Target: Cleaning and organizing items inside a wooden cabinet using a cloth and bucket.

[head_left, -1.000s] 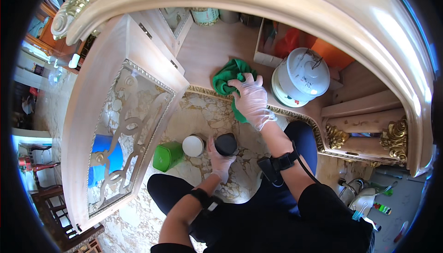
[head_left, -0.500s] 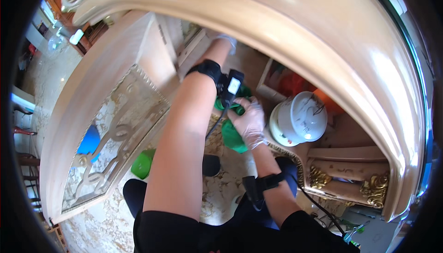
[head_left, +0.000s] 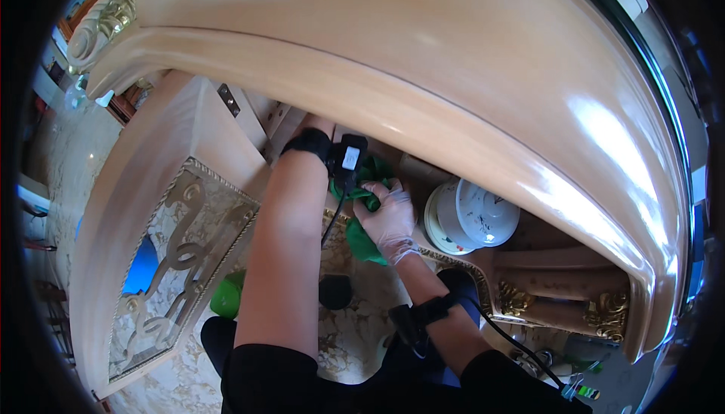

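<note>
My right hand [head_left: 393, 221], in a clear thin glove, is closed on a crumpled green cloth [head_left: 365, 243] at the cabinet's front edge. Part of the cloth hangs below the fingers, and another part lies farther in. My left forearm [head_left: 283, 225] reaches under the overhanging cabinet top, which hides the hand. A black strap with a small box sits round that wrist. Just right of my right hand stands a white lidded bowl [head_left: 483, 214] with a dark pattern, beside or upon a pale dish [head_left: 440, 225].
The pale cabinet top [head_left: 393, 89] curves over both arms. An open cabinet door [head_left: 162, 165] with a scrollwork panel stands at the left. Green [head_left: 226, 295] and dark [head_left: 334, 291] objects are low by my legs. A blue object [head_left: 141, 267] shows through the door panel.
My view has shifted, and the cabinet top covers more of the inside. My left hand, partly seen before, is now hidden. The right hand keeps its hold on the cloth.
</note>
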The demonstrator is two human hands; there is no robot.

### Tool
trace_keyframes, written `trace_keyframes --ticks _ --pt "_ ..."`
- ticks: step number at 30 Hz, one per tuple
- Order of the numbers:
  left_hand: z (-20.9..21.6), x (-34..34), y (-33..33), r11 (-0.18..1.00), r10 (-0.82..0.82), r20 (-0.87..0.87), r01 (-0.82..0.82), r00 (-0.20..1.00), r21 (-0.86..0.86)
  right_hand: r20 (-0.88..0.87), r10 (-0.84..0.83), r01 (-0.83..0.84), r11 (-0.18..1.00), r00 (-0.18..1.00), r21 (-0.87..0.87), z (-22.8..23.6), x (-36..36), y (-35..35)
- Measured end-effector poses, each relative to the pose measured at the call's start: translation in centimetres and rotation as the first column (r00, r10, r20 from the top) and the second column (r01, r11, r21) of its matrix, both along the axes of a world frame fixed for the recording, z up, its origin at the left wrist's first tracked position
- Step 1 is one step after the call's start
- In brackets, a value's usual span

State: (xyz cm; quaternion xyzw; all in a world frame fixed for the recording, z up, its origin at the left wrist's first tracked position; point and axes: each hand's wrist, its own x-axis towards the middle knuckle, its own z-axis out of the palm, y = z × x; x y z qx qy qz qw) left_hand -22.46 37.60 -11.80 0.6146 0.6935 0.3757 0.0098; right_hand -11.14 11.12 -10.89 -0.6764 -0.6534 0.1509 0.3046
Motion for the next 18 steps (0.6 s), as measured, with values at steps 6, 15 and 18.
trace_keyframes --ticks 6,15,18 --pt "2.7 2.4 -13.0 0.954 -0.287 0.586 0.169 0.758 0.247 -0.019 0.003 -0.003 0.999 1.000 0.034 0.3 1.2 0.0" --pt "9.1 -3.0 -35.6 0.887 -0.437 0.586 0.219 0.683 0.406 -0.748 -0.046 0.136 0.989 0.662 0.060 0.2 1.9 -0.5" --pt "7.9 -5.5 -36.7 0.946 -0.321 0.327 0.287 0.889 0.148 -0.769 0.277 -0.026 0.946 0.575 0.322 6.7 0.1 -3.6"
